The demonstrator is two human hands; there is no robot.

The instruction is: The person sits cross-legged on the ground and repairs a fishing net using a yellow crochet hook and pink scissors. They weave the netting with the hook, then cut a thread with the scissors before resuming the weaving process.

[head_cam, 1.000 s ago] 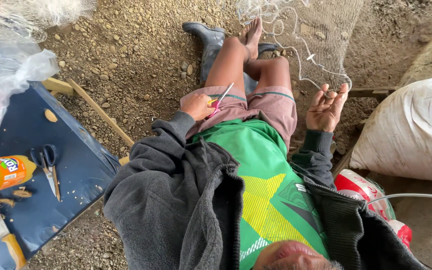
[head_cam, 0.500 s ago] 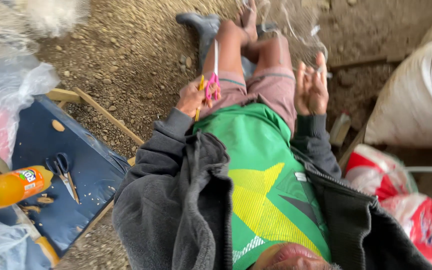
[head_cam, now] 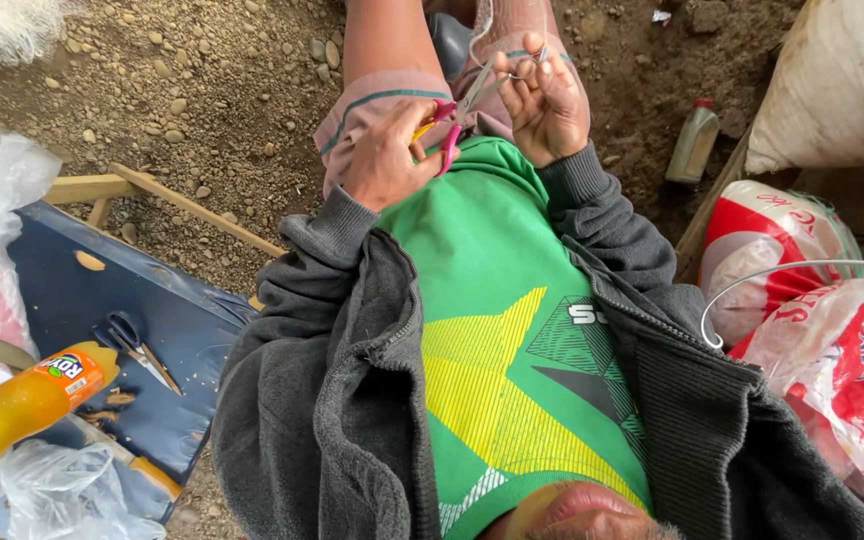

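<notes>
My left hand grips small scissors with pink and yellow handles, blades pointing up and to the right. My right hand is next to it, fingers pinched on thin pale net strands just beyond the blade tips. Both hands sit over my lap, above pink shorts and a green shirt with a yellow star. More pale netting drapes over my right knee at the top edge.
A blue board on my left carries dark scissors and an orange drink bottle, with plastic bags around it. On my right are a white sack, red-and-white bags, a small bottle and a bent wire. Gravel ground lies ahead.
My right hand went from open on my thigh to pinched on the net strands. My left hand brought the scissors up beside it. The view moved closer to the lap.
</notes>
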